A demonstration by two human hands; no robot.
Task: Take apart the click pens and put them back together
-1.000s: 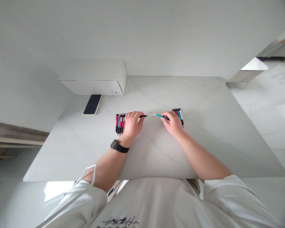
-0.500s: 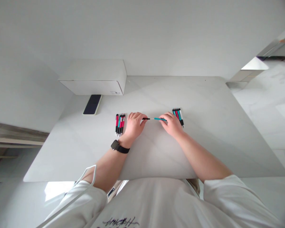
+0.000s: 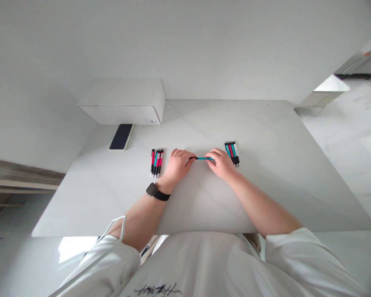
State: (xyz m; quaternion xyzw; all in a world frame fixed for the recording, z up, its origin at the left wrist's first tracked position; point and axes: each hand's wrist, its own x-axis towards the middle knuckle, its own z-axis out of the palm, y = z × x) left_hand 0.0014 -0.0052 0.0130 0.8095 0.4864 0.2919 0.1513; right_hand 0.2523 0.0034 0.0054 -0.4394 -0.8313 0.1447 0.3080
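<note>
Between my hands lies a teal pen with a black grip section, held level above the table. My left hand pinches the black grip part, its tip hidden by the fingers. The teal barrel is pinched by my right hand, which covers its far end. Black and teal parts now meet with no gap that I can see. Just left of my left hand is a group of pink and teal pens. Another row of pens, teal, pink and white, lies beside my right hand.
A long white box stands at the table's back left against the wall. In front of it a dark-screened phone lies flat. The pale table has rounded corners. A black watch is on my left wrist.
My hands have come closer together. The white stretch between the pen's black grip part and teal barrel has disappeared, the two parts now joining. The loose pens stay put.
</note>
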